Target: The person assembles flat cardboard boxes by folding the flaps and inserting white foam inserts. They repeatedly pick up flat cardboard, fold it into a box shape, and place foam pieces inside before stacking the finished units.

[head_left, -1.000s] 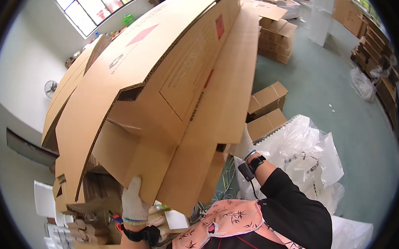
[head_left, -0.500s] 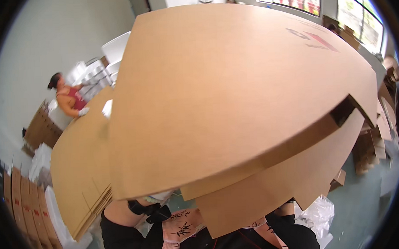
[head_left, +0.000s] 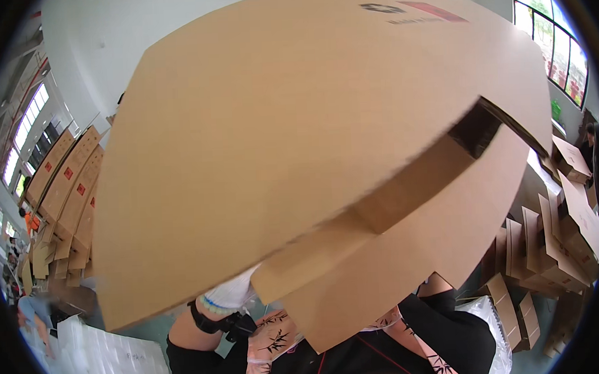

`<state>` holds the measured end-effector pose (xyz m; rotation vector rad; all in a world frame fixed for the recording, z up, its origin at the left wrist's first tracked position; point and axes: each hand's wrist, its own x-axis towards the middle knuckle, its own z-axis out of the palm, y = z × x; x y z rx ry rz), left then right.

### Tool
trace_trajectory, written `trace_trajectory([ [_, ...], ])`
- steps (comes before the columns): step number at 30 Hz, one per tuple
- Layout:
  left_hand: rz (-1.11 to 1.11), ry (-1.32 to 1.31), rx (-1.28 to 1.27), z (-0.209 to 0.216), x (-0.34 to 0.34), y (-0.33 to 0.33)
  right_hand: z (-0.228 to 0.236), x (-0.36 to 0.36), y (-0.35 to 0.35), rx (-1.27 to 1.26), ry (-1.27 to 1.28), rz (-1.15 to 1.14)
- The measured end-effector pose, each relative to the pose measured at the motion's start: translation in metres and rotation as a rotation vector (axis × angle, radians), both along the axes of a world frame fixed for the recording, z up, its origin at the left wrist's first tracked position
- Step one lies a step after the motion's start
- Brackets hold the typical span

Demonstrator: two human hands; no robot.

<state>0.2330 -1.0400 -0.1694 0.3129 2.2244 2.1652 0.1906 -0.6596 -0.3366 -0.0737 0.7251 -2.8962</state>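
A large brown cardboard box (head_left: 277, 141) fills most of the view, held up in front of me. Its near side gapes, with loose flaps (head_left: 396, 256) hanging toward my body. My left hand (head_left: 229, 295), in a white knitted glove, grips the box at its lower left edge; its fingertips are hidden behind the cardboard. A black strap with a small device (head_left: 225, 324) circles that wrist. On the right, my forearm (head_left: 439, 284) reaches up behind the lowest flap, which covers my right hand and its fingers.
Tall flattened cartons (head_left: 69, 190) lean in a stack at the left. Below them lies white plastic-wrapped material (head_left: 110, 359). At the right stand several opened cartons (head_left: 549, 243), with clear plastic (head_left: 482, 313) beside my right arm. People are partly visible at the far left and far right.
My view has swung round with the box: the co-worker and flat cardboard pile at left are gone, and leaning cartons show instead. The box now spreads further left and higher, still in my hold.
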Motion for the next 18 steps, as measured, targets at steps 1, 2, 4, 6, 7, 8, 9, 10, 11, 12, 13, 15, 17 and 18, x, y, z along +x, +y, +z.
trace_trajectory([
  [1,0.03,0.008,0.009,0.012,0.012,-0.011,0.0,-0.011,-0.017,-0.004,-0.005,0.038],
  [2,0.059,0.013,0.024,0.021,0.022,-0.021,0.0,-0.023,-0.031,-0.003,-0.009,0.066],
  [4,0.076,0.335,-0.446,0.021,0.036,-0.049,0.002,-0.054,-0.061,-0.006,-0.009,0.155],
  [6,0.224,0.234,-0.198,0.035,0.053,-0.045,-0.002,-0.089,-0.089,-0.031,-0.009,0.231],
  [7,0.31,-0.03,0.281,0.042,0.055,-0.038,-0.003,-0.11,-0.101,-0.04,-0.007,0.257],
  [8,0.374,-0.025,0.23,0.044,0.057,-0.042,-0.006,-0.133,-0.115,-0.06,-0.002,0.294],
  [9,0.443,-0.003,0.201,0.042,0.058,-0.043,-0.006,-0.157,-0.125,-0.067,0.008,0.314],
  [10,0.509,0.018,0.172,0.04,0.057,-0.042,-0.009,-0.185,-0.135,-0.079,0.021,0.331],
  [11,0.575,0.037,0.152,0.037,0.051,-0.041,-0.01,-0.214,-0.143,-0.081,0.034,0.344],
  [12,0.598,0.001,0.235,0.039,0.045,-0.039,-0.013,-0.245,-0.154,-0.095,0.042,0.359],
  [13,0.641,0.016,0.241,0.038,0.034,-0.036,-0.014,-0.278,-0.163,-0.114,0.056,0.37],
  [15,0.726,0.045,0.229,0.039,0.007,-0.032,-0.021,-0.338,-0.184,-0.149,0.06,0.392],
  [17,0.78,0.048,0.081,0.036,-0.026,-0.035,-0.033,-0.39,-0.2,-0.173,0.064,0.406],
  [18,0.779,0.047,0.019,0.031,-0.049,-0.037,-0.033,-0.414,-0.199,-0.168,0.06,0.395],
])
